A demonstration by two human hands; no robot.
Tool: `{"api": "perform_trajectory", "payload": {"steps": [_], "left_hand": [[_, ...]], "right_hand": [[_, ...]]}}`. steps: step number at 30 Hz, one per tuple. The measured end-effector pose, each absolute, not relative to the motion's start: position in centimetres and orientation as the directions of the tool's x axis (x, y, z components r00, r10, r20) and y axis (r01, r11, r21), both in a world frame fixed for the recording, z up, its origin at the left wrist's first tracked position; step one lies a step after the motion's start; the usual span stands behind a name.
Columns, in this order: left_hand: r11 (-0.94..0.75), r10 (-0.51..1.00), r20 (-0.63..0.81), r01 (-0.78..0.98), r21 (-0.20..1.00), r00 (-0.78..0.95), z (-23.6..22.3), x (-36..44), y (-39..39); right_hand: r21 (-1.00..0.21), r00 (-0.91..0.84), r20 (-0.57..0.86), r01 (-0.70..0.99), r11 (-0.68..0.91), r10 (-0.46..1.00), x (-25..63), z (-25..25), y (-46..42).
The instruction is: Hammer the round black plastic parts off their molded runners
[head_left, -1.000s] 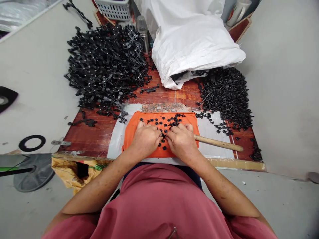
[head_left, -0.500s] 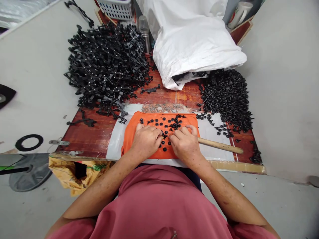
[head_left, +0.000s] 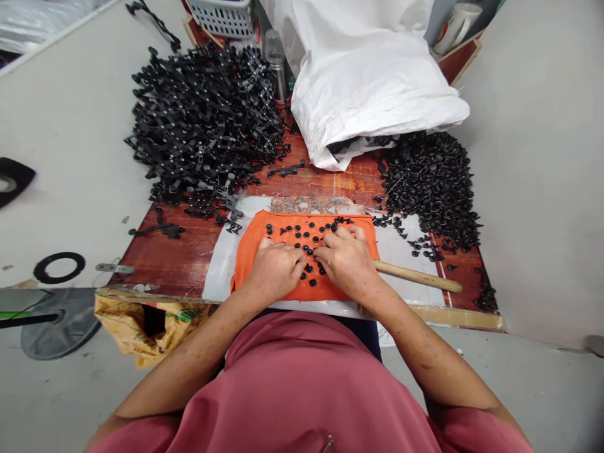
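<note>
An orange cloth point(head_left: 246, 267) lies before me, with several small black round-headed plastic pieces point(head_left: 312, 283) scattered over it. Over its left half rests my left hand point(head_left: 277, 267), fingers curled and closed; whatever its fingertips hold is hidden. Close by on the right, my right hand point(head_left: 346, 255) is bent over the cloth with thumb and fingers pressed together next to a few black pieces. What sits in that pinch is too small to make out. A wooden handle point(head_left: 419, 275) sticks out to the right from beneath or behind my right hand.
A heap of black jointed plastic strips point(head_left: 202, 119) stands back left. Back right are a pile of small black pointed pieces point(head_left: 431, 182) and a white sack point(head_left: 372, 75). A steel bottle point(head_left: 279, 72), basket point(head_left: 224, 19) and mug point(head_left: 457, 28) stand behind. A yellow bag point(head_left: 123, 327) hangs below the table edge.
My right hand has moved slightly up and away from me over the cloth, with its fingers drawn together near the black pieces. My left hand has hardly moved.
</note>
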State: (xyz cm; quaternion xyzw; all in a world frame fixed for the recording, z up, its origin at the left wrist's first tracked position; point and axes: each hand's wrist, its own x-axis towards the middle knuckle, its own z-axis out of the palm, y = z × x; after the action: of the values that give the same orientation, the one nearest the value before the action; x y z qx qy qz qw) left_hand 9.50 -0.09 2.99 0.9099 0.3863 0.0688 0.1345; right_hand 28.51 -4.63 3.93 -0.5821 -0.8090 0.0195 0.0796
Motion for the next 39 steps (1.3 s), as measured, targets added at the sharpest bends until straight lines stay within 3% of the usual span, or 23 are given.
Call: {"api": "perform_trajectory", "payload": {"steps": [9, 17, 24, 31, 36, 39], "left_hand": [[-0.594, 0.781, 0.065, 0.708, 0.382, 0.621, 4.3, 7.2, 1.5], [-0.681, 0.708, 0.054, 0.661, 0.314, 0.704, 2.9, 7.6, 0.1], [-0.650, 0.720, 0.034, 0.657, 0.383, 0.693, 2.6, 7.4, -0.5], [-0.661, 0.705, 0.061, 0.623, 0.419, 0.707, 3.3, 6.9, -1.9], [-0.702, 0.658, 0.078, 0.571, 0.426, 0.749, 4.1, 7.9, -2.4], [-0.722, 0.663, 0.121, 0.589, 0.363, 0.739, 4.8, 9.7, -1.3]], "right_hand": [[-0.153, -0.277, -0.086, 0.953, 0.262, 0.957, 29.0, 5.2, -3.5], [-0.181, -0.195, 0.122, 0.960, 0.215, 0.973, 30.0, 4.7, -5.3], [-0.194, -0.287, 0.228, 0.923, 0.333, 0.930, 30.0, 3.4, -7.4], [-0.114, -0.273, 0.241, 0.945, 0.307, 0.931, 30.1, 3.0, -7.4], [-0.230, -0.150, 0.282, 0.948, 0.218, 0.948, 32.2, 3.6, -8.8], [-0.257, -0.070, 0.251, 0.957, 0.136, 0.966, 33.6, 3.4, -9.9]]}}
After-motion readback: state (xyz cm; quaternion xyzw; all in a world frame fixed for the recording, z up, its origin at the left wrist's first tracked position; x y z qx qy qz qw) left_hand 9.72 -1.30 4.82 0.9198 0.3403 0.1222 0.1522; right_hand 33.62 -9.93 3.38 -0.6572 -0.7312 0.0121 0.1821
